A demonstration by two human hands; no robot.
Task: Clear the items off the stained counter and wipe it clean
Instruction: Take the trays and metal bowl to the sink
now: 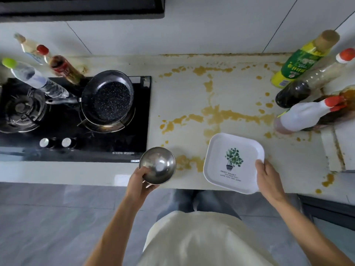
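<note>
**Stained worktop, both hands loaded**

The worktop (240,87) carries yellow-brown stains (215,114) across its middle. At the front edge, the left hand (141,182) grips a steel bowl (157,165), fingers curled round its rim. The right hand (269,177) pinches a white tray (233,162) by its right corner. Bottles (299,93) crowd the right end.

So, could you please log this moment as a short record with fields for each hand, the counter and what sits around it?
left hand: left hand grips the rim of the steel bowl
right hand: right hand holds the white tray by its corner
counter: counter streaked with yellow-brown stains, not yet wiped
right side: group of bottles, standing
left side: frying pan on the stove
</note>
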